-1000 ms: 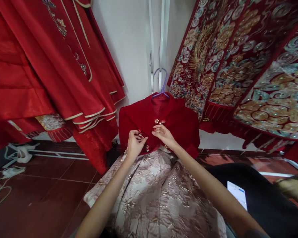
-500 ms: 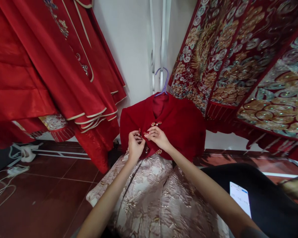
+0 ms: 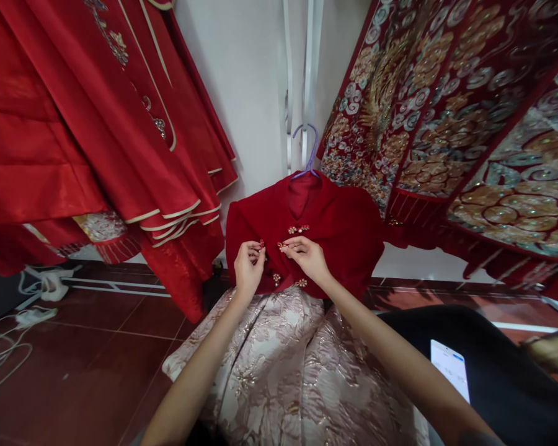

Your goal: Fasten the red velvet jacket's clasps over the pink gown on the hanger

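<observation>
A short red jacket (image 3: pixel 348 217) hangs on a purple hanger (image 3: pixel 313 148), its front spread before me. My left hand (image 3: pixel 249 267) is closed in a pinch at the jacket's front edge, on a small jewelled button fastener. My right hand (image 3: pixel 309 257) pinches the matching fastener piece on the other side, with a gap between the two hands. Above them, a beaded fastener (image 3: pixel 299 230) at the chest joins both sides. Below, one jewelled piece (image 3: pixel 276 280) and a gold flower piece (image 3: pixel 301 283) lie apart. My fingers partly hide the pieces they hold.
Pale brocade fabric (image 3: pixel 279 365) lies below the jacket. Red garments (image 3: pixel 97 142) hang at left, sequinned ones (image 3: pixel 437 124) at right. A phone (image 3: pixel 449 370) rests on a black surface (image 3: pixel 413 334). Cables and a power strip (image 3: pixel 36 316) lie on the tiled floor (image 3: pixel 97 353).
My hands have drawn apart a little, the right one moving rightward and the left one slightly leftward. Both keep their pinch at the jacket front.
</observation>
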A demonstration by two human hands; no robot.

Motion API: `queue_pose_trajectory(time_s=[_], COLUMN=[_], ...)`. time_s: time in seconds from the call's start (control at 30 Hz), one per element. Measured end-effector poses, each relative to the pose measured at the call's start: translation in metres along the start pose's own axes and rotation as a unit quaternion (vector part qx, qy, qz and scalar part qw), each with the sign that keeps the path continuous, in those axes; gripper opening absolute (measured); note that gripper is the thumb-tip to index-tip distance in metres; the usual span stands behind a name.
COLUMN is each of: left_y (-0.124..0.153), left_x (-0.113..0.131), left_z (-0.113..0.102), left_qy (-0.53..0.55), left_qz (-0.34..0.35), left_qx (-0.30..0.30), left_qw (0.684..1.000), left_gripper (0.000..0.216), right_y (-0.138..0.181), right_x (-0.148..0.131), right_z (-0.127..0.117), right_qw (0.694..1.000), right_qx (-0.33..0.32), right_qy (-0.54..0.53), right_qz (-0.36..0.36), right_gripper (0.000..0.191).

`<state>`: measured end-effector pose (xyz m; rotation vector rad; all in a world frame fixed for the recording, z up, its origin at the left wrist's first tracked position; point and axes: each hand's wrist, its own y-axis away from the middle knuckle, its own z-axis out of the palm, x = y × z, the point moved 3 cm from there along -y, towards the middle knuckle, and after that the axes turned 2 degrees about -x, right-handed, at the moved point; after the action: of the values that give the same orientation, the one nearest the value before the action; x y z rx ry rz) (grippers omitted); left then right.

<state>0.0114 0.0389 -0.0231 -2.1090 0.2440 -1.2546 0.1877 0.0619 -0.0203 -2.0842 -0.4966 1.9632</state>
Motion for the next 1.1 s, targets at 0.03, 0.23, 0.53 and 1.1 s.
queue_pose_trajectory(time_s=[0.03, 0.23, 0.53, 1.1], left_y=[0.0, -0.002, 0.002, -0.001], left_x=[-0.002, -0.01, 0.006, 0.003], left_z=[0.0, -0.002, -0.02, -0.012], left_qy=[-0.001, -0.026, 0.039, 0.216], left_qz=[-0.001, -0.007, 0.017, -0.138], left_qx=[-0.005, -0.002, 0.004, -0.054], left_qw=[1.0, 1.0, 0.999, 0.965], left_gripper=[0.021, 0.014, 0.014, 0.032], right_y=[0.0, 0.004, 0.01, -0.001], right_x=[-0.001, -0.01, -0.04, -0.031], right_z=[0.001, 0.004, 0.014, 0.034], right_qw=[1.0, 0.995, 0.982, 0.977], right_qx=[0.004, -0.03, -0.069, -0.036], right_qy=[0.007, 0.07, 0.134, 0.159], right_qz=[-0.005, -0.059, -0.114, -0.138], right_gripper=[0.027, 0.022, 0.017, 0.016])
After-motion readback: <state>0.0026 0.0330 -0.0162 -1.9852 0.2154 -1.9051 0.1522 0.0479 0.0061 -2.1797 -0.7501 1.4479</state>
